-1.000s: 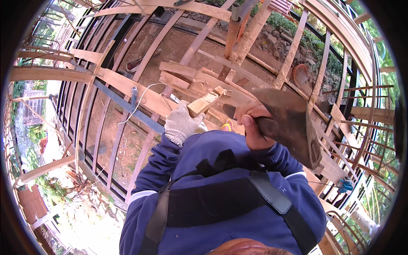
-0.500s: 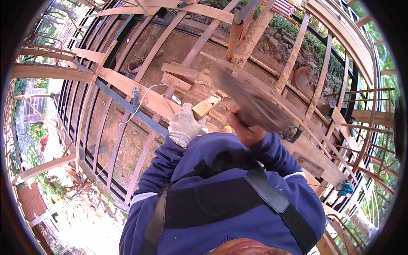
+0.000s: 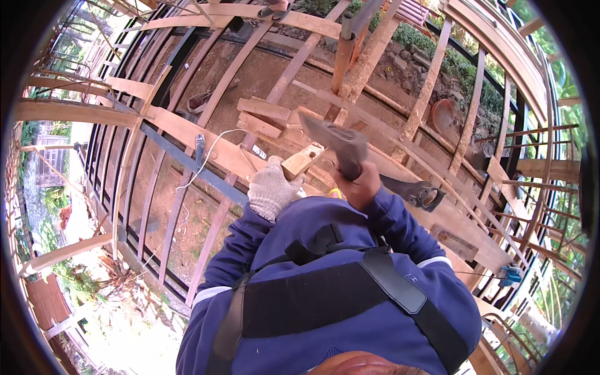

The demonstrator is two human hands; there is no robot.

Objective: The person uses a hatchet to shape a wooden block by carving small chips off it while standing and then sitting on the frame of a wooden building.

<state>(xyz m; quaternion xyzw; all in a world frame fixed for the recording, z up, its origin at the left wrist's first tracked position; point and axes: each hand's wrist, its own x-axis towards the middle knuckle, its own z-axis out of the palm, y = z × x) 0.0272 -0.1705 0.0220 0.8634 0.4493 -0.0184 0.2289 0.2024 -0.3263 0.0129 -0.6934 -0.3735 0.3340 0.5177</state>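
My left hand (image 3: 273, 185), in a pale knitted glove, is closed around a short wooden block (image 3: 299, 164). The block's far end shows a small dark notch or hole. My bare right hand (image 3: 360, 186) grips a hatchet (image 3: 349, 149), its dark head raised just right of the block and its blade pointing to the upper left. Blade and block look apart, though the exact gap is hard to judge. Behind my right hand lies a handsaw (image 3: 409, 192) on a wide plank. A small yellow thing (image 3: 335, 192) shows between my hands, mostly hidden.
Wood offcuts (image 3: 262, 119) are piled ahead of the block. Long joists with gaps over bare soil run across the frame. A blue-handled tool (image 3: 199, 150) and a white cord (image 3: 212, 148) lie to the left. Another person's foot (image 3: 275, 10) stands on a far beam.
The hatchet, smeared by motion before, now shows sharply with its head turned and its blade to the upper left. More of the handsaw is uncovered. The gloved hand and block hardly moved.
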